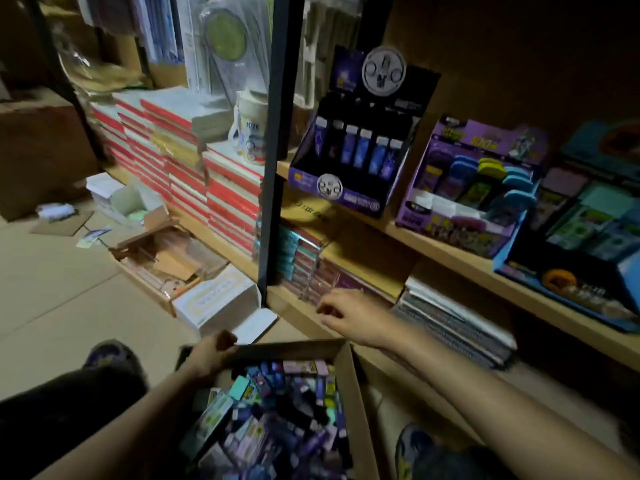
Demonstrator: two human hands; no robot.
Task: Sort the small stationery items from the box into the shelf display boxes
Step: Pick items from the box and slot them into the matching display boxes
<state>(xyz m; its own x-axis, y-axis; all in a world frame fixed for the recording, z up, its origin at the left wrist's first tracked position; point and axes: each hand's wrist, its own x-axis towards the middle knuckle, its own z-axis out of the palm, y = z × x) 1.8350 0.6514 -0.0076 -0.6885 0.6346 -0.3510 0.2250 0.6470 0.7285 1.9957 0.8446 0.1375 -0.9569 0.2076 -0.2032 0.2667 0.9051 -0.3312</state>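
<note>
A brown cardboard box [353, 393] sits on the floor at the bottom centre, full of several small packaged stationery items [277, 410] in purple, teal and pink. My left hand [211, 351] grips the box's far left rim. My right hand [349, 317] reaches over the lower shelf edge with fingers loosely spread, holding nothing that I can see, just in front of stacked small packets [304, 261]. On the upper shelf stand a black and purple display box [360, 143], a purple display box [474, 188] and a blue one [581, 251].
A black metal upright [277, 140] divides the shelving. Left of it stand stacks of red-spined notebooks [180, 168] and a white mug [251, 129]. Open cartons [166, 258] and a white box [221, 299] lie on the floor. My knees and shoes flank the box.
</note>
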